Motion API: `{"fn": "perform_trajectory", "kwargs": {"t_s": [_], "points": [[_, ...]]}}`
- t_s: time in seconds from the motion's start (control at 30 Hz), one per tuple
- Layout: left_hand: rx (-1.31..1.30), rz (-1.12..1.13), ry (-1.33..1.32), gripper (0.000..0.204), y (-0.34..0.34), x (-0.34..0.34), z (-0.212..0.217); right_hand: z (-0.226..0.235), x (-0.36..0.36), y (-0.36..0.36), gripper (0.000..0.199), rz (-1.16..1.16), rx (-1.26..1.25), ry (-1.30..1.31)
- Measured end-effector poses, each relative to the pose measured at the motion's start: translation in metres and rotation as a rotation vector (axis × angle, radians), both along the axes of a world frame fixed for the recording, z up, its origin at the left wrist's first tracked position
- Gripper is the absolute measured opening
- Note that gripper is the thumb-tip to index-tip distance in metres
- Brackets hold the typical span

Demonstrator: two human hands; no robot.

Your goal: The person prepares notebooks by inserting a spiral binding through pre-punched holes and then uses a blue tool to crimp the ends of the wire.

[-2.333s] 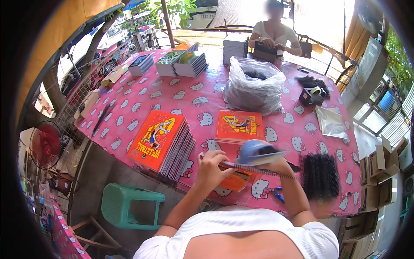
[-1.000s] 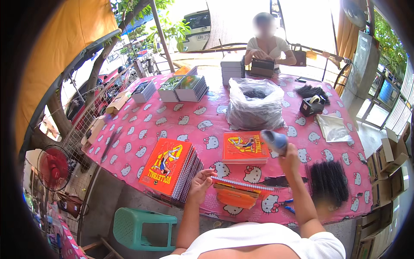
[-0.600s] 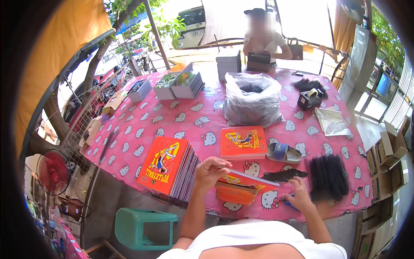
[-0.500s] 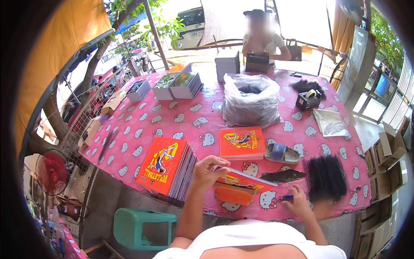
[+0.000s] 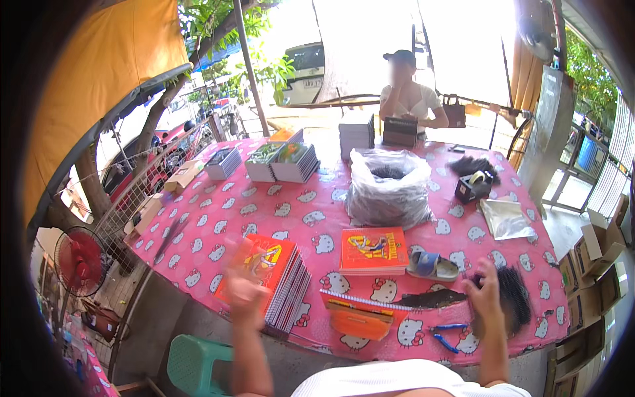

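Observation:
My left hand (image 5: 246,291), blurred by motion, is over the near left edge of a tall stack of red-orange spiral notebooks (image 5: 291,281); its fingers look apart and nothing shows in them. My right hand (image 5: 486,291) is raised with fingers apart and empty, beside a pile of black plastic binding coils (image 5: 514,301). Between my hands a single orange notebook (image 5: 336,303) stands tilted on its edge against an orange block-like thing (image 5: 362,327). Blue-handled pliers (image 5: 447,337) lie spread on the table, left of my right forearm.
A lower notebook stack (image 5: 374,251) and a blue-and-grey slipper (image 5: 433,266) lie ahead. Behind stand a plastic bag (image 5: 387,192), tape dispenser (image 5: 472,188) and more book stacks (image 5: 281,162). A person (image 5: 410,99) sits across the table. A green stool (image 5: 192,364) is lower left.
My left hand has let go of the orange notebook and moved left to the tall stack. My right hand has left the pliers and moved up beside the coils. The view has tilted up slightly.

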State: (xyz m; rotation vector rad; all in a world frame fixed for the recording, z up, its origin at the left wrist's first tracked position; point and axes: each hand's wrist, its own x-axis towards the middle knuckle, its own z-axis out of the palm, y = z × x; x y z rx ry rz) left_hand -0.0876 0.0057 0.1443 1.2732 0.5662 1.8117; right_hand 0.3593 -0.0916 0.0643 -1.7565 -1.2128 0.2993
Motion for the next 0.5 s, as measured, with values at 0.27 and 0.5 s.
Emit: {"fn": "perform_trajectory", "kwargs": {"t_s": [0.27,0.5], "points": [[0.239,-0.562,0.102,0.049,0.181,0.181,0.147,0.198,-0.062,0.217,0.058,0.561,0.61,0.483],[0.109,-1.022,-0.007,0.041,0.268,0.3,0.157,0.229,-0.08,0.28,0.061,0.945,0.71,0.201]]}}
